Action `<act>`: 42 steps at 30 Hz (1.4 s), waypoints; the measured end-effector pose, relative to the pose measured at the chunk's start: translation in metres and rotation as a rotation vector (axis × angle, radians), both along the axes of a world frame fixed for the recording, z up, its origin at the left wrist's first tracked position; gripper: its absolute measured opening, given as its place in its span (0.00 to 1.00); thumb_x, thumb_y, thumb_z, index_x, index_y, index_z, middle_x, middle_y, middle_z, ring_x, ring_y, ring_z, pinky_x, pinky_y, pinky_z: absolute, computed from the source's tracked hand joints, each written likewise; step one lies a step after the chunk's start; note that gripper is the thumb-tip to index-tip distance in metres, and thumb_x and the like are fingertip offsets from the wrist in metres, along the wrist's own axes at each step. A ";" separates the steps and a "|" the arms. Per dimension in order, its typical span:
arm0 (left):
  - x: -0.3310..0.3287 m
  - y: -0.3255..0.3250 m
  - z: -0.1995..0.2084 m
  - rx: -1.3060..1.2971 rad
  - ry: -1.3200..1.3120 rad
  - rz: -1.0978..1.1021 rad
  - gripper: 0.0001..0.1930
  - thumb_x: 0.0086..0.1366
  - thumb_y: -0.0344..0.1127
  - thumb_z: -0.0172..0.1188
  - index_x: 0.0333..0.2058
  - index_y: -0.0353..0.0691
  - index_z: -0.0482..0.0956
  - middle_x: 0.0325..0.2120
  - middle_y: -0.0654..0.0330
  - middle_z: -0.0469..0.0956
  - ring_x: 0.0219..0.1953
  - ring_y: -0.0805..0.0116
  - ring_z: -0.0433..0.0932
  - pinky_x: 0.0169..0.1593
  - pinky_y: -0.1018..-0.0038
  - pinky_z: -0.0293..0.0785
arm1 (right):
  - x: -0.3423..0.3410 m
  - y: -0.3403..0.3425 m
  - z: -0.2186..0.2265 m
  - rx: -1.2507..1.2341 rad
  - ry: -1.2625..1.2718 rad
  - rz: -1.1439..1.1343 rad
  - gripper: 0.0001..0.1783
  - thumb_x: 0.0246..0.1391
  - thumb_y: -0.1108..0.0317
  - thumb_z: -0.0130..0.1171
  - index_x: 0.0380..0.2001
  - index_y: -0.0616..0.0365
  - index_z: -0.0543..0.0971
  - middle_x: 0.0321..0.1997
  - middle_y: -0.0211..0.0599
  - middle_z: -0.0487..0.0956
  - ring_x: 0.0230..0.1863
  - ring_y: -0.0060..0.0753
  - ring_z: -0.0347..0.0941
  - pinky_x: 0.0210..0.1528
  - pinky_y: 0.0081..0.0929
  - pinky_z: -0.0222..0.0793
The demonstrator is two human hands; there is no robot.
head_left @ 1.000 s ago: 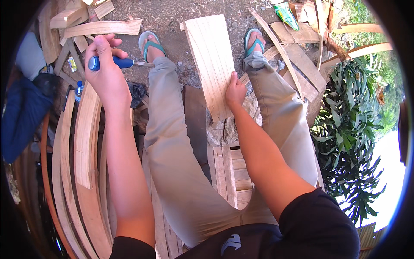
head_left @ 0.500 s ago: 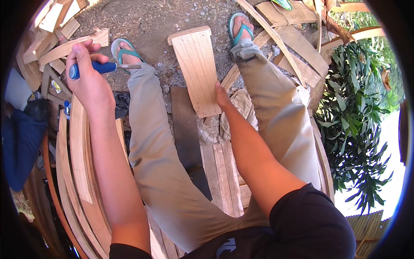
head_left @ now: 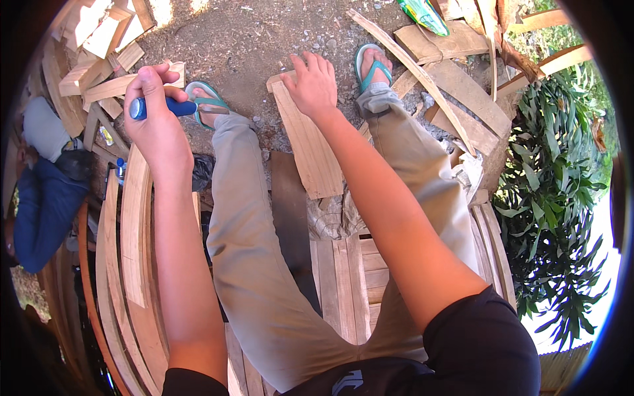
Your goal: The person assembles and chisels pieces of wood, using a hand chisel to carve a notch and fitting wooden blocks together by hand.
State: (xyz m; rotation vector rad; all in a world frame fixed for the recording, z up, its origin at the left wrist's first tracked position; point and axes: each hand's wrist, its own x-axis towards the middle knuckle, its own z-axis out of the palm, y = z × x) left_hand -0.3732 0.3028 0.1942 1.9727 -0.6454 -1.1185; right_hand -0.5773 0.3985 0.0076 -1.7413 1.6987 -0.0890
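Raised at the left, my left hand (head_left: 158, 125) is closed around the blue handle of a chisel (head_left: 181, 107). Its short metal blade points right. Between my legs stands a pale wooden board (head_left: 309, 155) with a narrow crosspiece (head_left: 276, 82) at its far end. My right hand (head_left: 312, 84) lies over that far end with its fingers stretched out, covering part of the crosspiece. The board's near end comes down by a crumpled pale cloth (head_left: 327, 218).
Cut wood pieces (head_left: 99, 72) are heaped at the far left, and more planks (head_left: 469, 96) lie at the far right. Long curved boards (head_left: 137, 224) run along my left. Another person (head_left: 49, 185) sits at the left edge. A leafy plant (head_left: 541, 185) grows at the right.
My right hand has moved from the board's near right edge to its far end, and its fingers have spread. My left hand still holds the chisel. The view has shifted slightly.
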 end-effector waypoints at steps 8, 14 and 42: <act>-0.005 -0.008 0.003 -0.033 0.016 0.051 0.17 0.75 0.45 0.53 0.42 0.34 0.75 0.33 0.59 0.75 0.27 0.75 0.73 0.35 0.77 0.70 | -0.020 0.011 -0.006 0.326 0.168 0.508 0.44 0.41 0.51 0.75 0.61 0.51 0.68 0.57 0.35 0.73 0.67 0.40 0.63 0.71 0.45 0.51; 0.005 -0.003 -0.002 -0.046 -0.009 0.040 0.17 0.74 0.46 0.54 0.39 0.34 0.77 0.33 0.59 0.79 0.25 0.80 0.72 0.31 0.81 0.69 | -0.051 0.011 0.002 0.287 0.158 0.521 0.43 0.39 0.61 0.77 0.60 0.47 0.69 0.57 0.31 0.74 0.63 0.39 0.67 0.64 0.42 0.61; 0.047 -0.034 0.031 -0.021 -0.095 0.034 0.16 0.75 0.45 0.52 0.40 0.35 0.77 0.32 0.62 0.77 0.27 0.80 0.71 0.35 0.80 0.67 | -0.040 0.022 -0.009 0.252 -0.015 0.628 0.30 0.47 0.76 0.60 0.56 0.48 0.72 0.60 0.34 0.76 0.61 0.41 0.72 0.62 0.38 0.68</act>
